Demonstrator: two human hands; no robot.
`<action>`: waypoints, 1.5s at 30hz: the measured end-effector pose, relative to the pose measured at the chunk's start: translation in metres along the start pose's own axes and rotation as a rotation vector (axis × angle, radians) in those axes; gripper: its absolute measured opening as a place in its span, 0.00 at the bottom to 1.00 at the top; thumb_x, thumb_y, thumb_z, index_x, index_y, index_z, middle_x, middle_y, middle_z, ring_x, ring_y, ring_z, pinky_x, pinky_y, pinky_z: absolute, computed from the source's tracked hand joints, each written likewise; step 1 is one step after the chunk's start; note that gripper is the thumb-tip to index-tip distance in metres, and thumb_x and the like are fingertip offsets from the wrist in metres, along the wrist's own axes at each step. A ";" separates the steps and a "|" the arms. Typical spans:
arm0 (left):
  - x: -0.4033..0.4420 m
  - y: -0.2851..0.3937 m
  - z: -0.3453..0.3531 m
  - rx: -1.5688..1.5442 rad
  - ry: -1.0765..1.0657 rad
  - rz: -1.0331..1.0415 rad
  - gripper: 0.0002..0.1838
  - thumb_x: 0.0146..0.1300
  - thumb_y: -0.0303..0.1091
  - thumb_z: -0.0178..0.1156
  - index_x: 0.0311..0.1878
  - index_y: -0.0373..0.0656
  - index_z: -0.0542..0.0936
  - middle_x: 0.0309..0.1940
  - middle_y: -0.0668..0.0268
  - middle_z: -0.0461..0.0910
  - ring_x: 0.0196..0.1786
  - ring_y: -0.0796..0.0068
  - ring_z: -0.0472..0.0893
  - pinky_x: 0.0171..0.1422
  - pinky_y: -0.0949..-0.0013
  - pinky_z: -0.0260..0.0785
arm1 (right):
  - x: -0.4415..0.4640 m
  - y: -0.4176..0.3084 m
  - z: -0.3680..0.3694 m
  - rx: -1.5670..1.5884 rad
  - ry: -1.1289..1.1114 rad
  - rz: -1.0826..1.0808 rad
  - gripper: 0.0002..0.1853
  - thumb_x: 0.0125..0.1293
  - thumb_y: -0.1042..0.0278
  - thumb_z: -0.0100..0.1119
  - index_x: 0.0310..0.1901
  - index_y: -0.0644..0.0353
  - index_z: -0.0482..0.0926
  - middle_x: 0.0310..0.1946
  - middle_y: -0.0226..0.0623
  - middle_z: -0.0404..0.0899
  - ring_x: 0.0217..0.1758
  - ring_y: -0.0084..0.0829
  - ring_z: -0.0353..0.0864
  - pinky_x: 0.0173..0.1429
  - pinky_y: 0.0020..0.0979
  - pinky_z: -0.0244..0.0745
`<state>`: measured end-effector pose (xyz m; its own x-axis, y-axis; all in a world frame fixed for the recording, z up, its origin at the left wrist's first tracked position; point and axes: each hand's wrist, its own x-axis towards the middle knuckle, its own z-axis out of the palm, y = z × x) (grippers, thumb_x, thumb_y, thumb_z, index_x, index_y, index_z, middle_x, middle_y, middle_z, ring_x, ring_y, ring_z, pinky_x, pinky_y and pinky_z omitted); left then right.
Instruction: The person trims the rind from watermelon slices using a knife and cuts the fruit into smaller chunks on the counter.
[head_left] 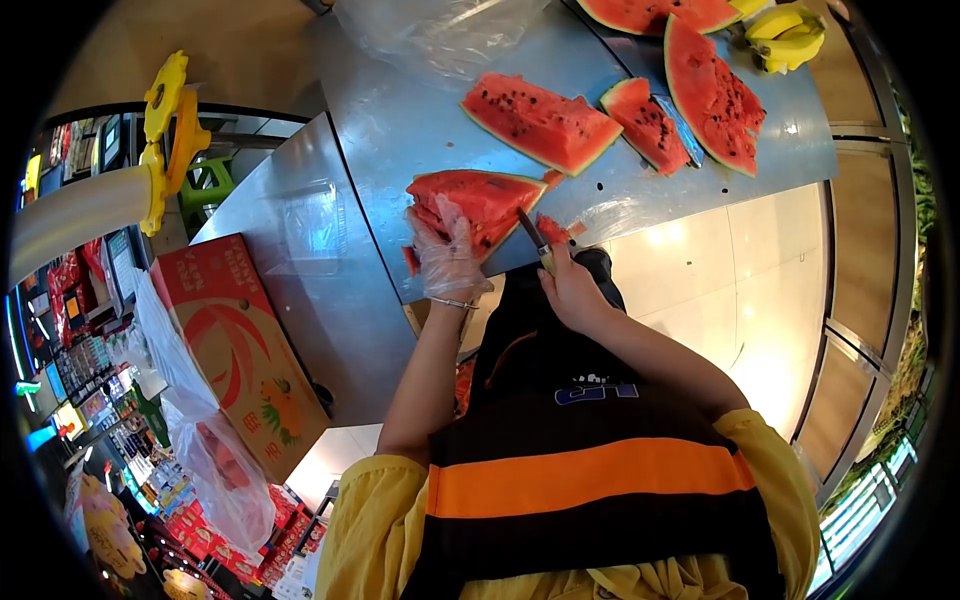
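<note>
A watermelon piece (pixel 480 190) with red flesh and a green rind lies at the near edge of the metal table. My left hand (pixel 448 255), in a clear plastic glove, is closed on its near left side. Bare, my right hand (pixel 573 290) grips the light handle of a small knife (pixel 533 230), whose blade touches the right side of that piece. A small bit of red flesh (pixel 553 229) sits beside the blade. Farther off lie a larger watermelon wedge (pixel 540 120), a smaller wedge (pixel 648 125) and a tall wedge (pixel 712 95).
Bananas (pixel 785 38) lie at the far right corner of the metal table (pixel 390 130). A clear plastic bag (pixel 440 35) rests at the back. On the left stand a cardboard box (pixel 235 350) and a yellow flower-shaped fixture (pixel 165 130). Seeds and scraps dot the tabletop.
</note>
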<state>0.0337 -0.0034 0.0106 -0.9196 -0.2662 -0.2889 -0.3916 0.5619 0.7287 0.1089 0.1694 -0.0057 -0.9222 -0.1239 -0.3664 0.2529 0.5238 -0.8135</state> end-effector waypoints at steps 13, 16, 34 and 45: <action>0.003 -0.027 -0.004 0.493 -0.038 0.343 0.43 0.63 0.42 0.56 0.70 0.33 0.42 0.64 0.42 0.55 0.65 0.51 0.63 0.67 0.64 0.57 | -0.001 -0.013 -0.011 0.122 -0.090 -0.032 0.25 0.62 0.69 0.53 0.54 0.70 0.53 0.30 0.63 0.75 0.33 0.60 0.76 0.36 0.52 0.71; 0.005 -0.044 0.006 0.327 -0.071 0.431 0.38 0.65 0.38 0.54 0.71 0.38 0.46 0.67 0.42 0.50 0.67 0.54 0.62 0.68 0.66 0.55 | 0.000 -0.010 -0.003 -0.140 -0.079 0.068 0.27 0.62 0.69 0.54 0.57 0.69 0.52 0.31 0.63 0.75 0.35 0.60 0.76 0.37 0.51 0.71; 0.014 -0.075 -0.028 -1.042 -0.524 -0.388 0.22 0.62 0.26 0.55 0.60 0.39 0.66 0.52 0.61 0.75 0.46 0.65 0.80 0.53 0.65 0.74 | -0.029 -0.015 -0.079 -0.302 0.167 -0.020 0.17 0.62 0.70 0.53 0.52 0.62 0.66 0.34 0.55 0.76 0.36 0.56 0.77 0.39 0.45 0.72; 0.024 -0.066 -0.033 -1.233 -0.668 -0.345 0.26 0.58 0.22 0.58 0.61 0.39 0.65 0.52 0.59 0.75 0.49 0.62 0.80 0.53 0.57 0.75 | 0.040 -0.062 -0.134 -0.453 -0.170 -0.007 0.18 0.60 0.68 0.57 0.52 0.62 0.71 0.28 0.55 0.76 0.34 0.52 0.77 0.39 0.41 0.71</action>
<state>0.0389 -0.0729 -0.0237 -0.7646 0.3560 -0.5372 -0.6338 -0.5669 0.5263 0.0176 0.2450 0.0903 -0.8528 -0.2448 -0.4614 0.0592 0.8323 -0.5511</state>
